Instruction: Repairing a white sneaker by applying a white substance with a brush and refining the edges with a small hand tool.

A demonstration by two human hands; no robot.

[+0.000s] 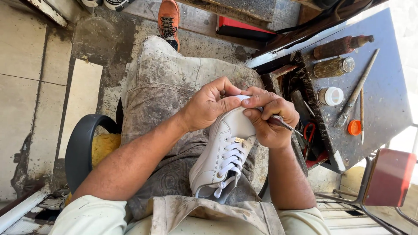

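Head view: both hands point(209, 106) point(270, 122) clench a white sneaker point(224, 152); right fingers grip an awl point(285, 125).

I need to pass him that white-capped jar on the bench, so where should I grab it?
Grip the white-capped jar around its glass body, just behind the cap, coming from above. It lies on its side on the dark bench, cap towards the camera, with free room around it, so fingers can close across its round sides.
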